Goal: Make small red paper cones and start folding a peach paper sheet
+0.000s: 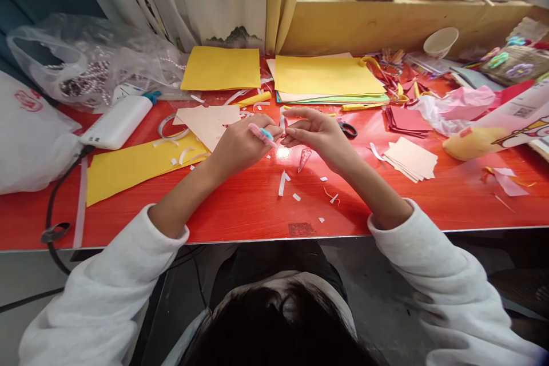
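My left hand (249, 146) is closed, with a small pink tool (261, 134) with a blue part lying across its fingers. It looks like a small craft knife, but its working end is hidden. My right hand (313, 134) meets it fingertip to fingertip, thumb and forefinger pinched; what they pinch is too small to make out. A narrow white strip (282, 119) shows just behind the gap between my hands. Below my right hand, a small pink pointed piece (305, 159) lies on the red table (249, 206), among white paper scraps (282, 183).
Yellow sheets (221, 68) and a stack of coloured paper (328, 77) lie at the back. Black scissor handles (347, 130) show beyond my right wrist. Beige squares (410, 159) and red squares (407, 120) sit to the right. A white power bank (118, 121) and plastic bags (34, 137) stand left.
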